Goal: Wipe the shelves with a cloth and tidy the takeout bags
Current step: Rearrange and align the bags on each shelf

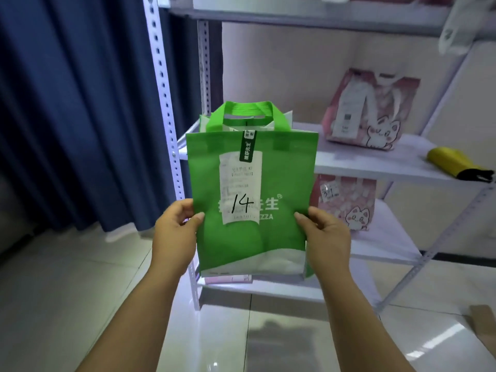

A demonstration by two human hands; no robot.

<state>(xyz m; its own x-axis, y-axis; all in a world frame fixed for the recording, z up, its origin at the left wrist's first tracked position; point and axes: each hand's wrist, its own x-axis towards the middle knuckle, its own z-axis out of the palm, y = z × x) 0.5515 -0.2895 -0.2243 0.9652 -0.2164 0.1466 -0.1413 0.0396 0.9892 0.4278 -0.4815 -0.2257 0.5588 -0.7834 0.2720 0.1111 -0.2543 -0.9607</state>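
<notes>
I hold a green takeout bag [284, 178] upright in front of the white shelf unit [357, 162]. A receipt marked "14" is stuck on its front. My left hand [175, 234] pinches the bag's left edge and my right hand [326, 237] pinches its right edge, both near the lower half. A pink cat-print bag [371, 111] stands on the middle shelf. Another pink cat-print bag [346, 202] sits on the shelf below. A yellow cloth-like bundle [453, 161] lies at the right end of the middle shelf. Something white shows behind the green bag's handles.
A dark blue curtain [80, 103] hangs at the left. The perforated metal upright [163, 84] of the shelf stands beside it. Glossy floor tiles [67, 291] lie below. A cardboard piece [483, 326] rests on the floor at the right. A white bag [451, 30] hangs from the top shelf.
</notes>
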